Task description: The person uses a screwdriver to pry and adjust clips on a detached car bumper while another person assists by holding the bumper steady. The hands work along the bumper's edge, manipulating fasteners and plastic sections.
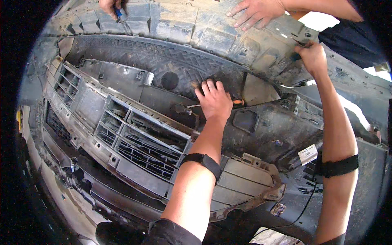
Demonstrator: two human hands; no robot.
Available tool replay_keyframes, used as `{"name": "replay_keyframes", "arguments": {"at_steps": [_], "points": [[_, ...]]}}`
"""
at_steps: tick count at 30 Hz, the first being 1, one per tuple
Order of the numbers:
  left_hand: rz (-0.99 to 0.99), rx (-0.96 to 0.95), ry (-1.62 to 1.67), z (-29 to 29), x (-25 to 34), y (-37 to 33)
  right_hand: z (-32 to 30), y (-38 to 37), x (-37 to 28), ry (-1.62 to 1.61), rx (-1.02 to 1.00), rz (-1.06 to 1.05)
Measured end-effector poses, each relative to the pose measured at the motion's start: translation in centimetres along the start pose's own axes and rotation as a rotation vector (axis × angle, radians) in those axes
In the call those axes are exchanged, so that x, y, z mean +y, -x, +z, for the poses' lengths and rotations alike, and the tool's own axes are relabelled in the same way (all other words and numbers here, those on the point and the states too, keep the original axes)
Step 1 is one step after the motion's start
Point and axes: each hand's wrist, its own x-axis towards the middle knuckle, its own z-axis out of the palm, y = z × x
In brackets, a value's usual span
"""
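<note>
Glaring pale background [318, 23] shows past the far right corner of a large, dusty car bumper [265, 122], which lies with what looks like its ribbed inner side up, perhaps so that its edges can be reached. Across its near left half sits the slatted grille [143, 139].

At the bumper's middle, the left hand [214, 100] rests with fingers a little spread over an orange-handled screwdriver [239, 102]; shaft and handle poke out on either side of the palm. Whether the fingers clasp it or merely pin it, I cannot tell; the pose suggests steadying.

By the far right corner, the right hand [312, 58] is curled into a fist around a mostly hidden tool [295, 57], seemingly for firm control.

Beyond, a co-worker's hand [259, 12] lies flat on the far edge, probably bracing it. Farther left along that edge, another hand [108, 7] grips a blue-handled tool [121, 14], tip angled toward the bumper.
</note>
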Motion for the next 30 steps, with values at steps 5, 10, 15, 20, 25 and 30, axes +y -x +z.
{"name": "replay_keyframes", "arguments": {"at_steps": [5,10,15,20,25,30], "points": [[-0.006,-0.052,0.016,-0.55,-0.18,-0.23,0.14,-0.10,-0.51,-0.049,-0.050,0.017],[-0.009,-0.051,0.072,-0.36,-0.05,-0.30,0.34,0.04,-0.12,-0.014,-0.005,0.041],[-0.007,-0.057,0.078,-0.37,-0.08,-0.21,0.48,-0.37,0.20,-0.024,-0.040,0.034],[-0.010,-0.072,0.063,-0.69,-0.05,-0.26,0.30,-0.08,0.10,-0.046,-0.043,0.025],[-0.005,-0.069,0.024,-0.66,0.00,-0.27,0.25,-0.03,0.05,-0.024,-0.014,0.019],[-0.005,-0.053,0.019,-0.68,0.00,-0.31,0.24,-0.04,-0.07,0.004,-0.020,-0.007]]}}
